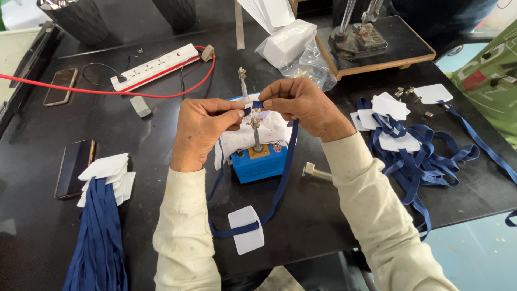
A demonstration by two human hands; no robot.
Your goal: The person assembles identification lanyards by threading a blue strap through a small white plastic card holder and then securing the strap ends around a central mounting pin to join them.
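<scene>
My left hand [202, 129] and my right hand [304, 105] pinch the two ends of a dark blue lanyard strap [280, 186] together, just above a small blue box device [259, 164] with an upright metal post [256, 134]. The strap loops down toward me and runs through a white card holder [246, 230] lying on the black table [323, 215]. A white cloth [237, 141] drapes over the box under my hands.
A pile of blue lanyards with white cards [406, 143] lies at right, a bundled stack [102, 215] at left. Two phones [74, 168] [60, 86], a white power strip [155, 66] with red cable, a plastic bag [293, 48] and a press on a wooden board [358, 40] sit further back.
</scene>
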